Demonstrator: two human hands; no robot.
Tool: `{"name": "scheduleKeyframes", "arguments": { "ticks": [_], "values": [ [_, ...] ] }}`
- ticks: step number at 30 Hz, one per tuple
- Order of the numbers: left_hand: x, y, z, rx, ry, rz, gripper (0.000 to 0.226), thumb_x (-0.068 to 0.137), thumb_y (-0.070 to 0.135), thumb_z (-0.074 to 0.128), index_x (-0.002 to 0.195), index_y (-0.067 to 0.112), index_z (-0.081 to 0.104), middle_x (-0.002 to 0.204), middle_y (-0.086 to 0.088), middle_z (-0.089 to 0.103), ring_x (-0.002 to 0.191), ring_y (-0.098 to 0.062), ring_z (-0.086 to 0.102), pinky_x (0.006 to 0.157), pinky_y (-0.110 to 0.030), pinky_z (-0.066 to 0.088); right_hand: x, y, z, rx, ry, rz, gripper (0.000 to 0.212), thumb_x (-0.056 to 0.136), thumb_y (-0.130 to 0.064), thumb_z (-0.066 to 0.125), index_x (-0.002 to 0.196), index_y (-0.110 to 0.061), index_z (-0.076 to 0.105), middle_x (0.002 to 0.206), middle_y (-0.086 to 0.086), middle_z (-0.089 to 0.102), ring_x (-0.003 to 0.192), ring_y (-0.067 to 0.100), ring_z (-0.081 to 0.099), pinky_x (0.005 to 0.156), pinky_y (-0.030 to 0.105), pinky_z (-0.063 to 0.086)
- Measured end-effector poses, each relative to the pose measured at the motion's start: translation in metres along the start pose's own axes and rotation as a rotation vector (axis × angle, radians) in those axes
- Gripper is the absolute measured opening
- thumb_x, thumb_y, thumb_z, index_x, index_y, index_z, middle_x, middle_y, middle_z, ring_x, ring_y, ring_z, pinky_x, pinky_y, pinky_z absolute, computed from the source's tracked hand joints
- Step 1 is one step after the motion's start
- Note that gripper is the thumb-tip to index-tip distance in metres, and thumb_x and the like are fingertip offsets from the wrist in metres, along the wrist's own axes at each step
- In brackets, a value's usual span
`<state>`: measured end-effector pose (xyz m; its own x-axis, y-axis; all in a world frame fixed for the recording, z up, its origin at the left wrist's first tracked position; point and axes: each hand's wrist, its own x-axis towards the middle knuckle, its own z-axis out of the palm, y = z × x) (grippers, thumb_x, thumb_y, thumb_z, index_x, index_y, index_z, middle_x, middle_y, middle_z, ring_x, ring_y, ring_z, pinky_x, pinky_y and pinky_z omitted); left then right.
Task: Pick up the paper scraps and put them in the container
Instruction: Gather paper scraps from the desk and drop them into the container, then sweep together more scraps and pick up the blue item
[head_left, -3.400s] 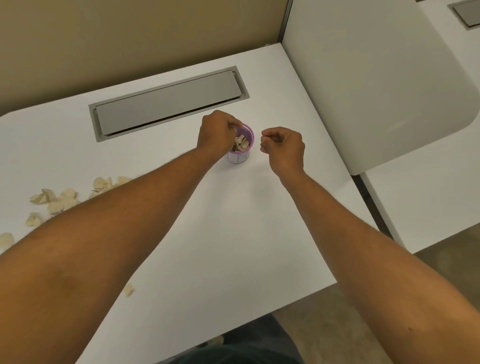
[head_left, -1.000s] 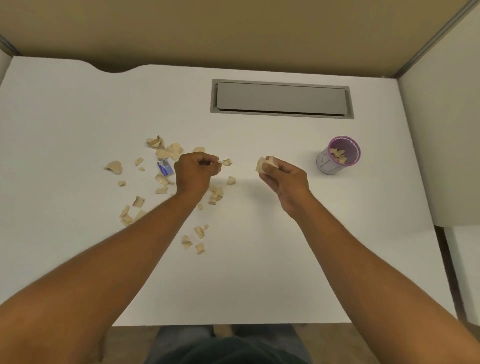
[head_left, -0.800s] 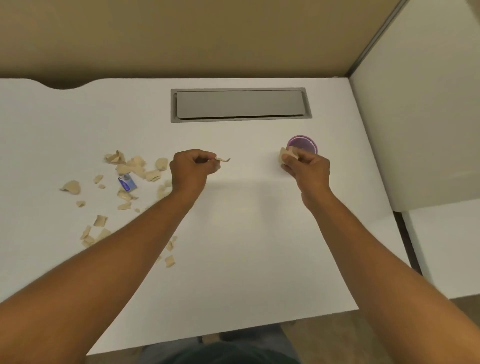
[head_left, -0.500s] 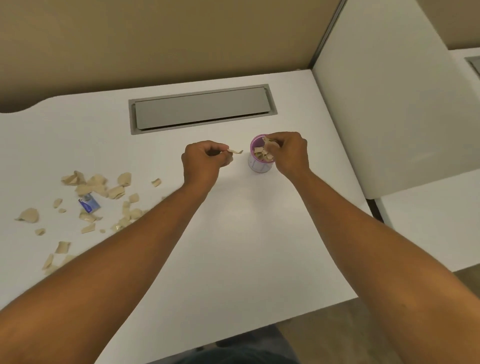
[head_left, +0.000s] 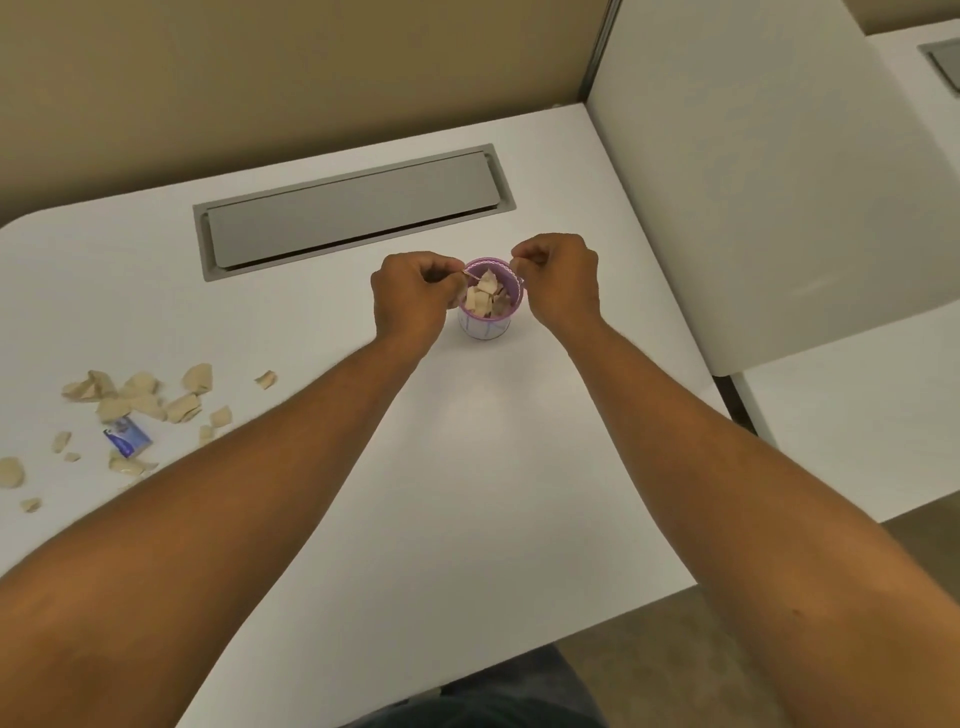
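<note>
On the white tabletop (head_left: 467, 467) I see both hands flanking the purple-rimmed container (head_left: 488, 304), part-filled with scraps: left hand (head_left: 413, 299) pinching a thin scrap (head_left: 469, 275) over its rim, right hand (head_left: 561, 278) curled closed, contents indiscernible, loose paper scraps (head_left: 140, 402) far left.

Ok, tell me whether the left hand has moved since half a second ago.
Yes. The left hand has closed in rightward on the container; its pinched scrap now reaches the rim.
</note>
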<state>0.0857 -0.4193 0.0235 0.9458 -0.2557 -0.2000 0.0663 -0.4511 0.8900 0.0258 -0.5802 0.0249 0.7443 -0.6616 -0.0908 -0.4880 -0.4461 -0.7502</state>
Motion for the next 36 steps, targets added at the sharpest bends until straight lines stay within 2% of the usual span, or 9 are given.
{"name": "scheduleKeyframes", "arguments": {
  "ticks": [6, 9, 15, 19, 20, 24, 27, 31, 36],
  "values": [
    [0.012, 0.009, 0.019, 0.249, -0.189, 0.192, 0.02, 0.094, 0.014, 0.072, 0.111, 0.015, 0.082, 0.113, -0.004, 0.079, 0.106, -0.018, 0.072, 0.094, -0.03, 0.058, -0.013, 0.014, -0.014, 0.117, 0.038, 0.091, 0.012, 0.091, -0.004, 0.071, 0.099, -0.005, 0.079, 0.093, 0.008, 0.078, 0.08, 0.02, 0.072, 0.08, 0.027, 0.06],
    [0.016, 0.01, 0.018, 0.282, -0.194, 0.199, 0.027, 0.096, 0.006, 0.065, 0.118, 0.014, 0.079, 0.12, -0.004, 0.077, 0.111, -0.018, 0.07, 0.098, -0.03, 0.057, -0.017, 0.02, -0.018, 0.152, 0.044, 0.117, 0.012, 0.091, -0.003, 0.07, 0.099, -0.005, 0.079, 0.089, 0.007, 0.077, 0.075, 0.018, 0.07, 0.077, 0.026, 0.06],
    [0.004, -0.007, -0.011, 0.13, -0.102, 0.108, 0.028, 0.091, -0.006, 0.065, 0.111, 0.009, 0.078, 0.107, -0.006, 0.078, 0.094, -0.021, 0.074, 0.09, -0.034, 0.062, -0.034, 0.012, -0.003, 0.17, 0.014, 0.117, 0.009, 0.087, -0.006, 0.073, 0.092, -0.01, 0.079, 0.083, 0.001, 0.075, 0.079, 0.018, 0.073, 0.08, 0.031, 0.063],
    [-0.023, -0.047, -0.054, 0.163, -0.019, 0.099, 0.026, 0.089, -0.001, 0.064, 0.104, 0.015, 0.08, 0.103, 0.005, 0.078, 0.086, -0.006, 0.068, 0.082, -0.008, 0.052, -0.059, -0.002, 0.025, 0.163, -0.092, 0.037, 0.01, 0.087, -0.011, 0.075, 0.096, -0.013, 0.079, 0.091, -0.002, 0.076, 0.088, 0.016, 0.073, 0.084, 0.025, 0.058],
    [-0.031, -0.06, -0.067, 0.173, -0.006, 0.092, 0.026, 0.089, 0.001, 0.064, 0.102, 0.017, 0.079, 0.103, 0.007, 0.077, 0.086, -0.005, 0.067, 0.08, -0.008, 0.049, -0.067, -0.005, 0.035, 0.147, -0.144, 0.012, 0.011, 0.088, -0.011, 0.074, 0.097, -0.014, 0.079, 0.092, -0.002, 0.076, 0.086, 0.015, 0.072, 0.084, 0.026, 0.057],
    [-0.055, -0.123, -0.129, 0.3, 0.042, 0.091, 0.021, 0.089, 0.007, 0.067, 0.1, 0.022, 0.077, 0.104, 0.011, 0.072, 0.094, -0.012, 0.061, 0.083, -0.024, 0.05, -0.1, -0.015, 0.081, 0.036, -0.381, -0.07, 0.016, 0.088, -0.01, 0.074, 0.103, -0.014, 0.075, 0.099, 0.0, 0.075, 0.081, 0.016, 0.069, 0.083, 0.033, 0.057],
    [-0.067, -0.164, -0.186, 0.436, 0.132, 0.062, 0.02, 0.088, 0.011, 0.07, 0.102, 0.024, 0.076, 0.112, 0.009, 0.069, 0.112, -0.018, 0.054, 0.088, -0.021, 0.046, -0.122, -0.02, 0.117, -0.17, -0.541, -0.133, 0.033, 0.09, -0.021, 0.075, 0.122, -0.016, 0.069, 0.121, 0.004, 0.068, 0.105, 0.024, 0.067, 0.099, 0.04, 0.052],
    [-0.083, -0.21, -0.255, 0.731, 0.155, -0.166, 0.05, 0.09, 0.03, 0.072, 0.138, 0.024, 0.061, 0.151, -0.003, 0.048, 0.141, -0.035, 0.036, 0.108, -0.05, 0.045, -0.149, -0.03, 0.164, -0.503, -0.71, -0.222, 0.068, 0.099, -0.039, 0.062, 0.156, -0.013, 0.036, 0.16, 0.012, 0.035, 0.147, 0.029, 0.036, 0.12, 0.037, 0.03],
    [-0.097, -0.247, -0.304, 0.807, 0.058, -0.461, 0.074, 0.097, 0.05, 0.061, 0.161, 0.032, 0.026, 0.172, -0.004, 0.013, 0.156, -0.045, 0.011, 0.12, -0.063, 0.028, -0.175, -0.046, 0.216, -0.618, -0.72, -0.318, 0.071, 0.105, -0.04, 0.047, 0.163, -0.014, 0.014, 0.169, 0.014, 0.009, 0.157, 0.03, 0.01, 0.125, 0.041, 0.023]
  ]
}}
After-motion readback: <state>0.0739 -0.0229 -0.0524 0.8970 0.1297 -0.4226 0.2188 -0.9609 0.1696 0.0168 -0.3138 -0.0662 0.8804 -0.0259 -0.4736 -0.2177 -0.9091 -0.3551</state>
